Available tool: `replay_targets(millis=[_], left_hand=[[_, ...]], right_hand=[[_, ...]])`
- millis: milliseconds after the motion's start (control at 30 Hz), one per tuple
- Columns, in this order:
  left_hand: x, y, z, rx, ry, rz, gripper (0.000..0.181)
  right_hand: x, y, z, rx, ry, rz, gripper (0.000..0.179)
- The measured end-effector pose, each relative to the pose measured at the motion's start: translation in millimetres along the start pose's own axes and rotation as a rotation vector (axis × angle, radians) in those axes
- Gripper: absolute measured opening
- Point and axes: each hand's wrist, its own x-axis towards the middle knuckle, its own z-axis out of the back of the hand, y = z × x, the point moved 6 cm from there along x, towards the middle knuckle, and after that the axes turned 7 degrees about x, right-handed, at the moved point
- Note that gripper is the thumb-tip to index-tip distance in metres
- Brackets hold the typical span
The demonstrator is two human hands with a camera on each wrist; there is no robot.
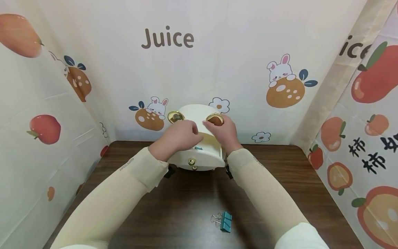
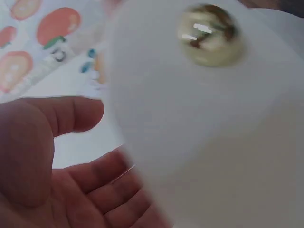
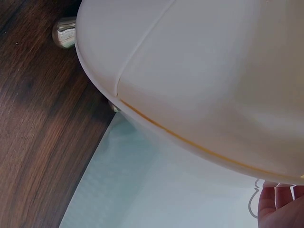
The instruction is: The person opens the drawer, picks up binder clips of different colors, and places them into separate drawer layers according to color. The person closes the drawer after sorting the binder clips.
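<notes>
A white rounded drawer box [image 1: 196, 111] with two gold-rimmed round ears stands at the back of the table, its upper drawer [image 1: 209, 162] pulled out. Over that drawer is my left hand [image 1: 181, 134], fingers loosely bent and holding nothing; the left wrist view shows its thumb [image 2: 78, 114] apart from the fingers, beside the drawer front with its gold knob [image 2: 209, 35]. A small teal piece [image 1: 198, 148] lies inside the drawer, partly hidden by the hand. My right hand [image 1: 225, 133] grips the box at its right ear [image 1: 215, 119], thumb in front.
A teal binder clip [image 1: 226, 222] with silver handles lies on the dark wooden table [image 1: 174, 214] in front of the box. Printed cloth [image 1: 236, 52] hangs behind and at both sides. Small gold feet [image 3: 65, 32] support the box.
</notes>
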Motion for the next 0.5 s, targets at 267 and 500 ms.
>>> replay_targets(millis=[267,500], left_hand=[[-46.6,-33.3,24.0,0.000,-0.216,-0.107,0.020],[-76.1,-51.6,26.1,0.009,-0.229,-0.183,0.022]], right_hand=[[-1.0,1.9,-0.3,0.020,-0.003,0.009,0.060],[-2.7,-0.2,-1.1,0.048,0.005,0.000,0.063]])
